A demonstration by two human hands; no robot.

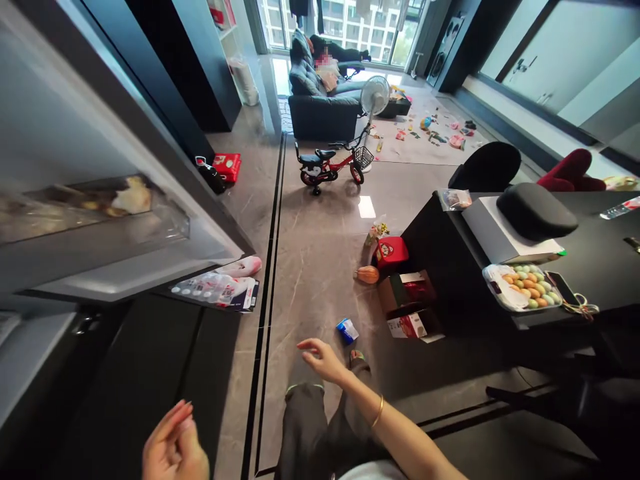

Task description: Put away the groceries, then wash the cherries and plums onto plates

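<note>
My left hand (pixel 175 445) is at the bottom left, in front of black cabinet-like panels (pixel 150 373). Its fingers are bent in, with the thumb close to the fingertips, and no object shows in them. Near the middle, my right hand (pixel 324 361) is held out over my legs with its fingers loosely stretched and nothing in it. A gold bangle (pixel 379 411) circles that wrist. Beyond the right hand, a blue and white packet (pixel 347 331) lies on the floor, close to my foot (pixel 357 357).
A pale open door (pixel 125 260) with bagged food (pixel 95 203) in its shelf fills the left. Boxes (pixel 407 293) and a squash (pixel 367 275) stand beside the dark table (pixel 450 247), which bears an egg tray (pixel 527 287). Ahead are a child's bicycle (pixel 333 163), a fan and a sofa with a person.
</note>
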